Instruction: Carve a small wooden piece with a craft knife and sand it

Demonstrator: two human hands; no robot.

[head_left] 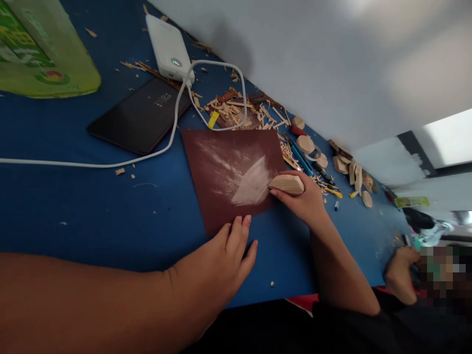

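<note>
A dark reddish-brown sheet of sandpaper (206,172) lies flat on the blue table, with a pale patch of wood dust across its middle and right side. My left hand (230,253) rests at the sheet's near edge, fingers stretched out and fingertips on the paper. Between the thumb and fingers of my right hand (306,196) is a small pale wooden block (287,185) with a pointed left end. The block sits at the right part of the sandpaper, beside the dusty patch; whether its underside touches the paper is hard to see.
Behind the sandpaper lie wood shavings (232,110) and a looped white cable (173,132) from a power bank (169,46). A dark phone (140,115) is at left. Blue tools (300,155) and wood pieces (348,167) line the wall. Another person's arm (400,275) rests far right.
</note>
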